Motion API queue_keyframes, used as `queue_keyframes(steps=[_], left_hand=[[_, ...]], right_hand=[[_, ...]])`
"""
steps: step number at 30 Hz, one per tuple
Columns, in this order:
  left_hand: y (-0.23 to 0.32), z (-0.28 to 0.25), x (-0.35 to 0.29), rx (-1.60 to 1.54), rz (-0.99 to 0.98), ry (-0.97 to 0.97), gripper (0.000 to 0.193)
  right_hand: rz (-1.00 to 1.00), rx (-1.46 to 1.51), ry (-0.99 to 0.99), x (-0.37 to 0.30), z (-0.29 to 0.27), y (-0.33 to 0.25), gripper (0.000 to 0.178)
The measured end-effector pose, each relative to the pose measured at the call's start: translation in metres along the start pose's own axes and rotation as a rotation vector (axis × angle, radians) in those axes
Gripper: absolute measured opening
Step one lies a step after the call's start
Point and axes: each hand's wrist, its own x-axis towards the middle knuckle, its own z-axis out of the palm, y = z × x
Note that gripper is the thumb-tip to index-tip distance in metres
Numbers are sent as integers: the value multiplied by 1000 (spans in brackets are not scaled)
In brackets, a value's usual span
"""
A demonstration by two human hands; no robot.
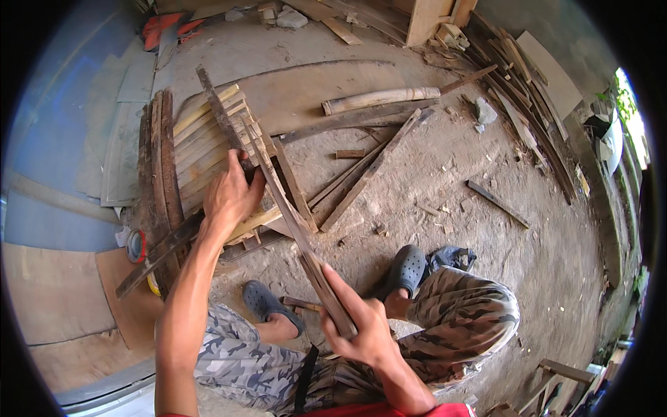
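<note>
My left hand (232,189) is closed round a dark, rough wooden strip (217,104) that points away to the upper left. Gripped in my right hand (365,325) is the near end of a long, narrow brown strip of wood (295,226), its index finger stretched along the side. This strip runs up from between my knees, and its far end lies close beside my left hand; whether the two pieces touch I cannot tell. Under both pieces sits a stack of pale wooden slats (201,156).
Dark boards (158,160) stand along the stack's left side, near a roll of tape (136,246). Loose planks (375,177) and a round pole (381,100) lie beyond. A wood pile (528,104) lines the right. My clogs (406,270) rest on the dusty floor.
</note>
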Motion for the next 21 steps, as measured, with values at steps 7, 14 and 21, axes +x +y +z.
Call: queue_keyframes(steps=[7,14,21], left_hand=[[-4,3,1,5,13,7,56],[0,2,2,20,42,30,56],[-4,2,-1,90,61,66,54]], right_hand=[[2,13,-6,-17,-3,8,72],[-6,40,6,13,10,12,73],[-51,-21,14,-17,0,7,74]])
